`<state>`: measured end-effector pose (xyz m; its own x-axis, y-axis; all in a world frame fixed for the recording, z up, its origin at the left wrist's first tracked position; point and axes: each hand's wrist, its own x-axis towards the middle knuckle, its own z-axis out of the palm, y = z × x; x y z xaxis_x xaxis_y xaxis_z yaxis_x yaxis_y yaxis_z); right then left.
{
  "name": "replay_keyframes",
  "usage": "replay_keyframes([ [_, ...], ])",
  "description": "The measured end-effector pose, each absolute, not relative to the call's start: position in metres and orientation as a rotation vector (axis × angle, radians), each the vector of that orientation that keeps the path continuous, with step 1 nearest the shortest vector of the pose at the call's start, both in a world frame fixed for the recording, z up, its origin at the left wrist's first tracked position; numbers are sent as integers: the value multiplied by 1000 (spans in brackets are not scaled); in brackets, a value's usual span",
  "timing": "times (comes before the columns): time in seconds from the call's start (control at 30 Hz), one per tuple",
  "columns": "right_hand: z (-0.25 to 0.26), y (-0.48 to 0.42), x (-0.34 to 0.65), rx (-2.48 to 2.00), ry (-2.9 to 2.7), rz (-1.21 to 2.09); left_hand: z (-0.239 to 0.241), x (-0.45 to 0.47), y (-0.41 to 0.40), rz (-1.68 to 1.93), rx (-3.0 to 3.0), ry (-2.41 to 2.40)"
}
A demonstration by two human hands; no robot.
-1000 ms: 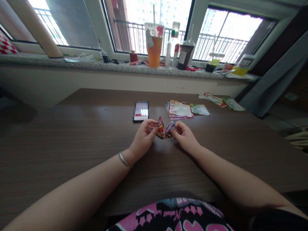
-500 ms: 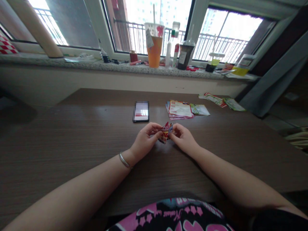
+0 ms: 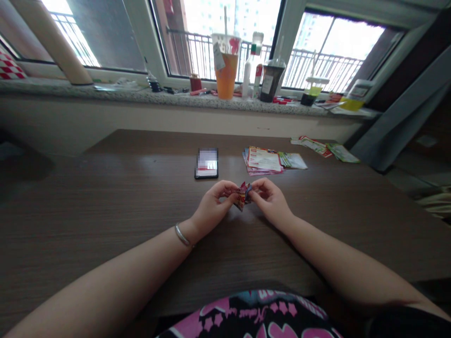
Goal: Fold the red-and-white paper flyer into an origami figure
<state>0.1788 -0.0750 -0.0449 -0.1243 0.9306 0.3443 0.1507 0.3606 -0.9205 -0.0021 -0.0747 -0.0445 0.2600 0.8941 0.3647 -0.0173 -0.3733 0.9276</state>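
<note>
Between my hands is a small piece of folded, colourful printed paper (image 3: pixel 241 199), red, yellow and blue, with pointed corners. My left hand (image 3: pixel 217 199) pinches its left side with thumb and fingers; a silver bangle circles that wrist. At the paper's right edge, my right hand (image 3: pixel 269 197) grips it the same way. The fingertips behind the paper are partly hidden. Both hands are just above the dark wooden table (image 3: pixel 141 202). Beyond my left hand lies a phone (image 3: pixel 206 163) with a lit, blurred screen.
A stack of printed sheets (image 3: pixel 263 159) lies beyond my right hand, and more leaflets (image 3: pixel 313 146) are at the back right. Cups and bottles, among them a tall orange drink (image 3: pixel 226 75), stand along the stone windowsill (image 3: pixel 120 97). A grey curtain (image 3: pixel 384 126) hangs at the right.
The paper has turned slightly between my fingers, showing less of its red and yellow face. My right hand has shifted a little; the left has barely moved.
</note>
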Motion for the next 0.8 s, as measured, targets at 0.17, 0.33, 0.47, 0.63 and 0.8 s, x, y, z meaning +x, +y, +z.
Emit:
replay_keyframes([
  [0.17,-41,-78,178,-974,-1644,840,-43,-4,-76,1282,1733,860],
  [0.33,-39,-80,177,-956,-1721,782,-43,-6,-77,1275,1776,866],
  [0.47,-40,-80,177,-962,-1716,797,-41,-6,-78,1273,1804,881],
  [0.63,-42,-80,178,-954,-1651,870,-38,-5,-78,1287,1818,905],
  [0.8,-44,-78,179,-997,-1605,929,-40,-3,-79,1315,1772,920],
])
